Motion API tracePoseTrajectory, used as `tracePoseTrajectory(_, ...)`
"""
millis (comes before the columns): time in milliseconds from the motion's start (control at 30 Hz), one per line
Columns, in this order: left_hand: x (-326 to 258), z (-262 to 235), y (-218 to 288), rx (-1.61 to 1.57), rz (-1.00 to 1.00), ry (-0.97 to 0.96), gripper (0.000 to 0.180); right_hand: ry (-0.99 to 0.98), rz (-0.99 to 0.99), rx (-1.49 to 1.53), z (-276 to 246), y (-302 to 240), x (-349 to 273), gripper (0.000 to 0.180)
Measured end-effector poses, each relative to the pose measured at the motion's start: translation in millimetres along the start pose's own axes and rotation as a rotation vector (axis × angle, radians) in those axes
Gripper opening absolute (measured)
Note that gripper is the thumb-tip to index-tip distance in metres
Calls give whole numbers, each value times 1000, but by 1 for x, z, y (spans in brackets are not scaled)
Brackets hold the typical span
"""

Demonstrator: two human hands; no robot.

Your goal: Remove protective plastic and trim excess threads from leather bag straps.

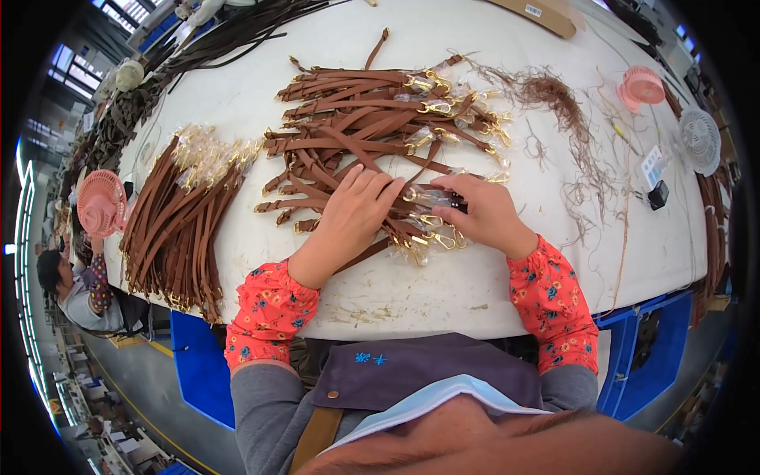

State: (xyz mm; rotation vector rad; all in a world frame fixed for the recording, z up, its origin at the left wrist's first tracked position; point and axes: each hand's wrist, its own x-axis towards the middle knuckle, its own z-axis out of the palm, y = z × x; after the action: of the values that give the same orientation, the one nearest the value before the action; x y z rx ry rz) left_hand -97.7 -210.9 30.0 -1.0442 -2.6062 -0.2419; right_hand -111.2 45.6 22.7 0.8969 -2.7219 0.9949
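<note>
In the middle of the table lies a big heap of brown straps (332,150) with gold-coloured snap hooks (439,237), many in clear plastic wrap, at their right ends. My left hand (356,210) is over the heap's near side, its fingers closed on a brown strap close to its hook end. Facing it, my right hand (483,210) has its thumb and forefinger bent together beside the wrapped hooks. Something small and dark shows between those fingers, too hidden to name.
A second bundle of straps (178,229) lies left. Pink fans (101,203) (640,87) stand at both sides, a white fan (700,141) far right. Loose brown threads (554,99) are strewn right of the heap. A cardboard box (530,14) sits at the back; a person (83,293) sits left.
</note>
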Motion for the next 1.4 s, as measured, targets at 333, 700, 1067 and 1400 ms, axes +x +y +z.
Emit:
tracePoseTrajectory(333,0,1,-4,80,70,92,29,83,38,-74,0,1,5,29)
tracePoseTrajectory(700,-20,-7,13,121,159,167,28,69,-321,-240,8,-14,28,22)
tracePoseTrajectory(1067,-24,-7,12,-15,200,182,29,4,-303,-334,13,-11,28,13)
tracePoseTrajectory(1400,-23,-8,14,-55,218,162,30,53,-355,-267,18,-16,24,17)
